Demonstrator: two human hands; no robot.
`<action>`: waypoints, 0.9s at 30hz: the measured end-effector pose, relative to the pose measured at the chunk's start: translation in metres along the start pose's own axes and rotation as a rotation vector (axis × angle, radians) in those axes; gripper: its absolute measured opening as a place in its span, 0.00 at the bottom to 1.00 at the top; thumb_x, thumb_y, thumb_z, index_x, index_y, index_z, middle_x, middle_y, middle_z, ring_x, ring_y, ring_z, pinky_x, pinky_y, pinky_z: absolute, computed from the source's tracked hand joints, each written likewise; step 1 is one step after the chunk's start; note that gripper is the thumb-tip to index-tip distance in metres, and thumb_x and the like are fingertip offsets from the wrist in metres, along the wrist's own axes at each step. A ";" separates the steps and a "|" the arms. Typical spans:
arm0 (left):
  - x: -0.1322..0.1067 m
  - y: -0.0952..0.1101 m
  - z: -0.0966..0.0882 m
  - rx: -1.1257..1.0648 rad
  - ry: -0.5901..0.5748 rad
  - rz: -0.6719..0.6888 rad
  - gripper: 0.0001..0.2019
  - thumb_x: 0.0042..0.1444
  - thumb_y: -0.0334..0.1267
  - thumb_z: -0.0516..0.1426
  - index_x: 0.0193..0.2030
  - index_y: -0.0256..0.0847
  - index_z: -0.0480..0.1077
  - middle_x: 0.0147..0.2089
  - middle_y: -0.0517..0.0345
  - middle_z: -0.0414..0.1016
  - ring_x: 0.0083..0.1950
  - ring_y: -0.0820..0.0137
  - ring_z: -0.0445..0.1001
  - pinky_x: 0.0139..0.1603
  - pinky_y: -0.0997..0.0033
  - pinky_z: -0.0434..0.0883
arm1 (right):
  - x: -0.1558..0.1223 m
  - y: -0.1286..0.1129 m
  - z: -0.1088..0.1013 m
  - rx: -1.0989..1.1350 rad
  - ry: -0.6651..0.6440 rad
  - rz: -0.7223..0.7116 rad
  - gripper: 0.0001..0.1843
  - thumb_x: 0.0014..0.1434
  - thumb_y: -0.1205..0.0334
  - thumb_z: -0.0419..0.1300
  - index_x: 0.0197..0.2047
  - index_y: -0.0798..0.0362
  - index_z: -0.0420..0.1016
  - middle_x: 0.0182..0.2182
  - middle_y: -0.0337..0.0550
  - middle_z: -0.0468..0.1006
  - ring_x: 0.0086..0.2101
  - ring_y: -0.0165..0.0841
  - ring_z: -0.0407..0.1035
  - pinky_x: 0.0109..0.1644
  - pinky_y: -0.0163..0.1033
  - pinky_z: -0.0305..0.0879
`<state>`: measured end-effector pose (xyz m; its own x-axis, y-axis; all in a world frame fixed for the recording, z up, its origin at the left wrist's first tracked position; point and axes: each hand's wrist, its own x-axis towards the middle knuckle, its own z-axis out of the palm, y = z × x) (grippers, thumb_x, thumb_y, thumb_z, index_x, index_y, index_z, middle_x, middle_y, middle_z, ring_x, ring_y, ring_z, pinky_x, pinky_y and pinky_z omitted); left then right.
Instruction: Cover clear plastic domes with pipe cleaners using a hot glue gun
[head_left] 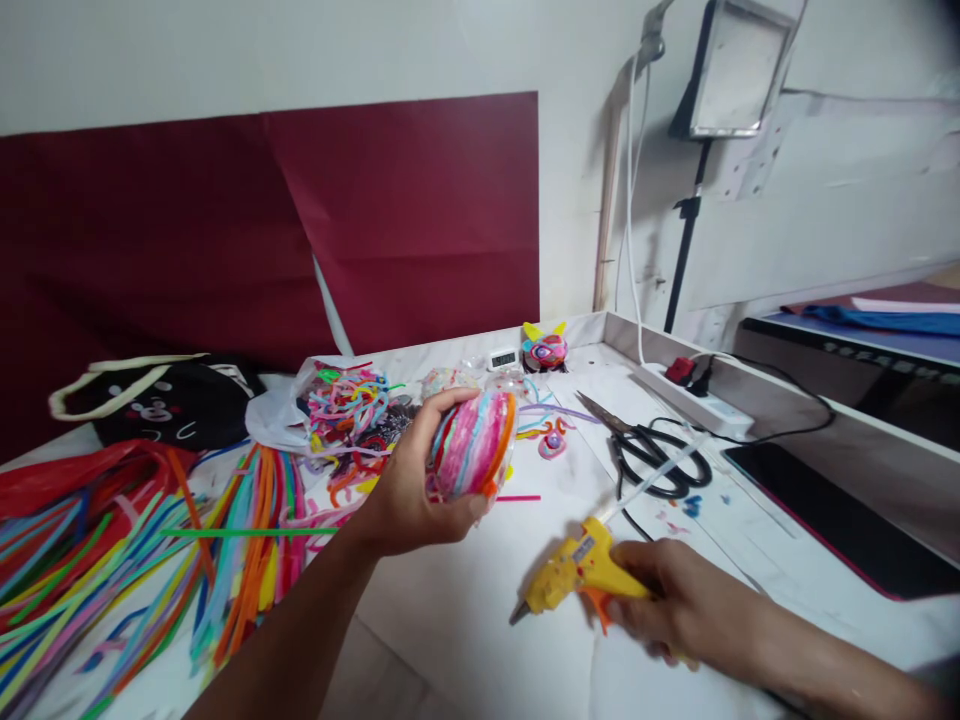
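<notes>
My left hand (409,480) is closed round a round, multicoloured pipe-cleaner ball (472,445), held up above the white table (465,620). My right hand (675,605) grips the handle of a yellow glue gun (574,570) with an orange trigger; its nozzle points down and left, close to the table surface. A clear glue stick (652,475) sticks out of the gun's back. The gun's tip is below and to the right of the ball, apart from it.
A big spread of coloured pipe cleaners (150,560) covers the left. Black scissors (652,455), a power strip (697,395) with cords, a small clock (502,357), a colourful toy (545,350) and a black bag (165,400) lie further back. A dark pad (840,520) lies right.
</notes>
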<state>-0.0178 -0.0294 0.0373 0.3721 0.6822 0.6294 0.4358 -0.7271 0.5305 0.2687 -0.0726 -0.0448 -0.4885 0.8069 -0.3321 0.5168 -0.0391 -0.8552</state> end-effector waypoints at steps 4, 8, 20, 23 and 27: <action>0.001 -0.001 0.001 -0.066 -0.065 0.011 0.39 0.45 0.47 0.65 0.64 0.43 0.59 0.60 0.43 0.66 0.60 0.48 0.69 0.56 0.53 0.72 | -0.002 -0.014 -0.012 -0.495 0.309 -0.320 0.12 0.62 0.54 0.58 0.39 0.53 0.77 0.29 0.45 0.77 0.28 0.35 0.73 0.33 0.38 0.68; 0.000 0.006 0.004 -0.108 -0.138 0.013 0.38 0.45 0.43 0.65 0.64 0.43 0.59 0.60 0.42 0.67 0.59 0.49 0.70 0.56 0.53 0.72 | 0.002 -0.052 -0.030 -0.517 0.627 -0.835 0.10 0.66 0.62 0.56 0.48 0.52 0.74 0.40 0.49 0.79 0.41 0.36 0.75 0.43 0.39 0.71; -0.002 0.015 0.009 -0.190 -0.258 -0.025 0.39 0.45 0.38 0.65 0.65 0.44 0.57 0.58 0.43 0.69 0.55 0.50 0.74 0.51 0.54 0.75 | 0.023 -0.088 -0.043 -0.811 0.772 -1.210 0.07 0.67 0.67 0.54 0.46 0.56 0.73 0.39 0.51 0.79 0.38 0.36 0.73 0.41 0.41 0.69; -0.002 0.016 0.009 -0.160 -0.255 -0.008 0.39 0.45 0.39 0.65 0.65 0.45 0.58 0.60 0.42 0.68 0.56 0.50 0.73 0.52 0.53 0.75 | 0.024 -0.084 -0.044 -0.815 0.781 -1.217 0.07 0.67 0.67 0.55 0.46 0.54 0.73 0.39 0.50 0.79 0.38 0.35 0.73 0.42 0.41 0.68; -0.002 0.016 0.010 -0.140 -0.272 0.016 0.39 0.45 0.38 0.64 0.66 0.44 0.57 0.61 0.42 0.68 0.58 0.49 0.72 0.55 0.52 0.74 | 0.026 -0.083 -0.045 -0.828 0.786 -1.229 0.07 0.67 0.66 0.54 0.45 0.54 0.73 0.39 0.49 0.80 0.38 0.36 0.73 0.42 0.42 0.67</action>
<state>-0.0029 -0.0415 0.0387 0.5918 0.6521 0.4738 0.3176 -0.7289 0.6064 0.2444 -0.0222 0.0357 -0.5423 0.2088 0.8138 0.4520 0.8890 0.0731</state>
